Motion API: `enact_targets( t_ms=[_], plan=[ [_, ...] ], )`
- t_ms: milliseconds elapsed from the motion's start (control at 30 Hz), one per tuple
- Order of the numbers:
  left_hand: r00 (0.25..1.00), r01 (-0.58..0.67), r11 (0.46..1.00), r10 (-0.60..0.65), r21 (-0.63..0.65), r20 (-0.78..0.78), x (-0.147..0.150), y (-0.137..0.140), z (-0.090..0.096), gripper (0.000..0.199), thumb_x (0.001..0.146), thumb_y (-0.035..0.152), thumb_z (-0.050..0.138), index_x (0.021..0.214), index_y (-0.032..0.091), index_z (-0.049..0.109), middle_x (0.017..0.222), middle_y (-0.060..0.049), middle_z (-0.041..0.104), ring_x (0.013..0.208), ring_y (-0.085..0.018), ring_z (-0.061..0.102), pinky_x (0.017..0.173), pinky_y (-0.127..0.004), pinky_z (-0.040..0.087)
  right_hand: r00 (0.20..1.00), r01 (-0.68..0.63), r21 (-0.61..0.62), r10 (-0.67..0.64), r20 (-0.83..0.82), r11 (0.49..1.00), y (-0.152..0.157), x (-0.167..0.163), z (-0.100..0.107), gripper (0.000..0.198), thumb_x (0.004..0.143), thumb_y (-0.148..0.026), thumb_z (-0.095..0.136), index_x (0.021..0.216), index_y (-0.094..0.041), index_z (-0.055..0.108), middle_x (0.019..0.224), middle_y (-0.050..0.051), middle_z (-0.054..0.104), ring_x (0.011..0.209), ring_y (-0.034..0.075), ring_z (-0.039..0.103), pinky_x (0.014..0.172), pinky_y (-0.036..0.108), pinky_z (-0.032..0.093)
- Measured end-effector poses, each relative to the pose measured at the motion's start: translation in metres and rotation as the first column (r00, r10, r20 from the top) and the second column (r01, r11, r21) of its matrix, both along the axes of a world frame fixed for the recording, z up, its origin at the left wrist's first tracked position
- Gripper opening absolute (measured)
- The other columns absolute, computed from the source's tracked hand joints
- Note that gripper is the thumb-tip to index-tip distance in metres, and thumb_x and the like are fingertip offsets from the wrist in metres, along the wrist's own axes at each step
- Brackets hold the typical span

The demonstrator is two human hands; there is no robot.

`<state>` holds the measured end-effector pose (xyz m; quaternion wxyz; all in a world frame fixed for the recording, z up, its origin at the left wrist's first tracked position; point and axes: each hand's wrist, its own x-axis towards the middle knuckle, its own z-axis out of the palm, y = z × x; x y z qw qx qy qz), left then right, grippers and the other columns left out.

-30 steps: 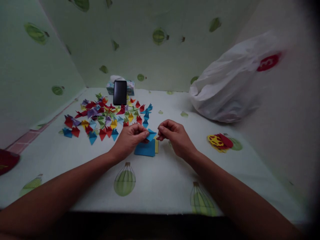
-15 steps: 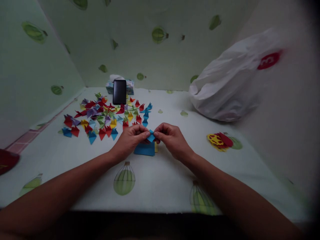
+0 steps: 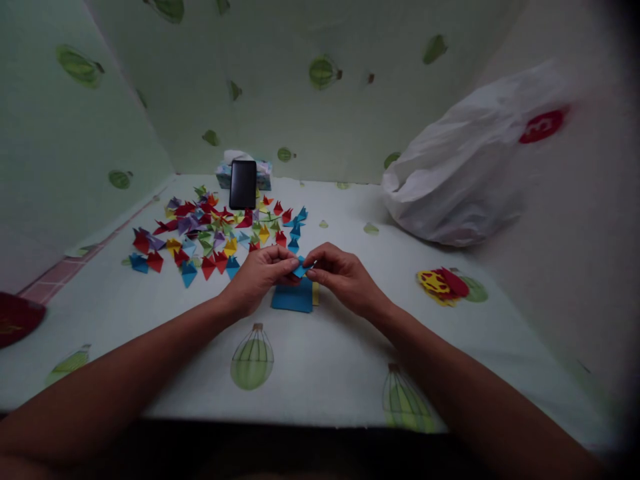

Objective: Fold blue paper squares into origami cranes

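A small folded piece of blue paper (image 3: 301, 269) is held up between my two hands. My left hand (image 3: 265, 272) pinches its left side between thumb and fingers. From the other side, my right hand (image 3: 343, 275) closes thumb and fingertips on its right edge. Just below them lies a stack of flat blue paper squares (image 3: 293, 297), with a strip of yellow paper (image 3: 315, 294) showing at its right. Beyond my left hand spread many folded paper cranes (image 3: 207, 233) in red, blue, yellow, green and purple.
A black phone (image 3: 243, 185) leans against a tissue box (image 3: 264, 175) at the back. To the right stands a big white plastic bag (image 3: 450, 180). Yellow and red cut-outs (image 3: 443, 287) lie in front of it. A dark red object (image 3: 20, 320) shows at the left edge.
My right fingers have shifted on the blue paper, with the index finger now raised over its edge. The whole view has slid slightly; the objects on the table have stayed put.
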<state>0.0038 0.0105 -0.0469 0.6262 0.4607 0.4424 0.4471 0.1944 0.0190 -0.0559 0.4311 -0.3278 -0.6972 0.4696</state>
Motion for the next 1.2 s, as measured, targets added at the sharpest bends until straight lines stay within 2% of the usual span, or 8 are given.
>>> enact_targets(
  t_ms=[233, 433, 667, 900, 1200],
  plan=[
    [0.998, 0.042, 0.998, -0.04, 0.055, -0.046, -0.002, 0.0, -0.002, 0.025, 0.07, 0.032, 0.081, 0.08, 0.014, 0.067, 0.074, 0.001, 0.066, 0.062, -0.01, 0.064, 0.066, -0.026, 0.055, 1.0, 0.001, 0.0, -0.001, 0.022, 1.0, 0.0, 0.001, 0.001, 0.006, 0.082, -0.027, 0.072, 0.083, -0.022, 0.07, 0.087, 0.002, 0.062, 0.083, 0.017, 0.057, 0.079, 0.034, 0.046],
    [0.997, 0.055, 0.997, -0.052, 0.047, -0.05, -0.003, 0.001, -0.004, 0.024, 0.069, 0.032, 0.082, 0.079, 0.014, 0.068, 0.074, 0.001, 0.067, 0.062, -0.011, 0.065, 0.066, -0.026, 0.055, 0.999, 0.015, 0.022, -0.016, 0.049, 1.0, -0.001, 0.001, 0.002, 0.007, 0.084, -0.028, 0.07, 0.08, -0.021, 0.069, 0.085, 0.002, 0.062, 0.081, 0.017, 0.056, 0.077, 0.034, 0.045],
    [0.997, 0.075, 0.992, -0.071, 0.099, -0.043, -0.002, -0.001, -0.003, 0.024, 0.072, 0.03, 0.08, 0.087, 0.015, 0.069, 0.082, -0.001, 0.07, 0.069, -0.013, 0.067, 0.072, -0.029, 0.058, 0.979, 0.124, 0.166, -0.148, 0.142, 0.978, -0.006, -0.001, 0.003, 0.011, 0.086, -0.024, 0.064, 0.075, -0.02, 0.062, 0.08, 0.002, 0.06, 0.074, 0.015, 0.053, 0.069, 0.031, 0.041],
    [0.995, 0.09, 0.984, -0.083, 0.156, -0.053, 0.001, -0.005, -0.001, 0.032, 0.068, 0.027, 0.083, 0.094, 0.015, 0.067, 0.084, -0.002, 0.072, 0.074, -0.014, 0.069, 0.076, -0.029, 0.056, 0.968, 0.208, 0.101, -0.219, 0.118, 0.973, -0.01, -0.006, 0.002, 0.013, 0.084, -0.023, 0.064, 0.073, -0.02, 0.058, 0.072, 0.002, 0.06, 0.071, 0.016, 0.053, 0.064, 0.03, 0.041],
    [0.998, 0.051, 0.984, -0.045, 0.172, -0.043, 0.006, -0.011, 0.001, 0.03, 0.067, 0.02, 0.081, 0.093, 0.014, 0.066, 0.076, 0.001, 0.07, 0.07, -0.011, 0.067, 0.072, -0.025, 0.055, 0.973, 0.219, 0.057, -0.223, 0.06, 0.974, -0.012, -0.008, 0.001, 0.015, 0.083, -0.027, 0.065, 0.073, -0.021, 0.057, 0.072, 0.002, 0.06, 0.068, 0.015, 0.052, 0.062, 0.031, 0.042]
  ],
)
